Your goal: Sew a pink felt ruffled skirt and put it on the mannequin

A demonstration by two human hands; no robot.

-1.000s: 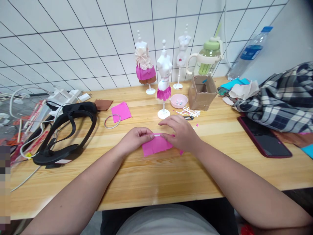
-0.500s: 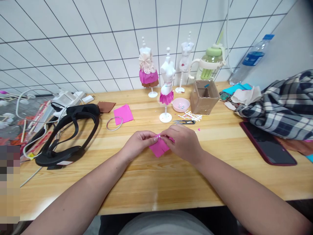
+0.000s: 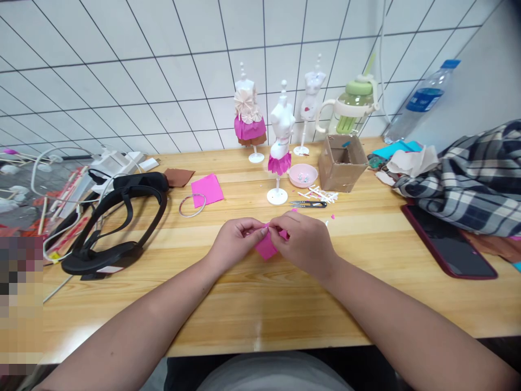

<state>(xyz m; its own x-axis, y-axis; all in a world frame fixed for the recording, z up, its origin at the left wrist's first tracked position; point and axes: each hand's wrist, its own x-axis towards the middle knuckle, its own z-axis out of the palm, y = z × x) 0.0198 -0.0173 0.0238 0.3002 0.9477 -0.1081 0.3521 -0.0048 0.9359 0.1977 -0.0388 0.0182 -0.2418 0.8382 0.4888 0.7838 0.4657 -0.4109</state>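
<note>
Between my hands is a small piece of pink crepe paper or cloth (image 3: 266, 250), pinched along its upper edge. My left hand (image 3: 240, 239) grips its left part between thumb and index finger. My right hand (image 3: 301, 236) pinches it close by, the fingertips of both hands almost touching. The fingers hide much of the top edge. Just beyond stands a white mini dress form (image 3: 281, 122) wearing a short pink ruffled skirt (image 3: 279, 163). Black thread snips (image 3: 311, 205) lie past my right hand, beside white paper strips (image 3: 321, 194).
A pink square sheet (image 3: 209, 190), a hair-tie-like ring (image 3: 192, 206) and a black headset (image 3: 118, 228) lie left. Behind are a dressed form (image 3: 249, 119), a bare form (image 3: 311, 98), a pink bowl (image 3: 303, 175) and a cardboard box (image 3: 342, 165). A phone (image 3: 451, 244) lies right.
The fingers of both hands have closed in on the top edge, and the white bit that showed there is now covered. The view has shifted slightly.
</note>
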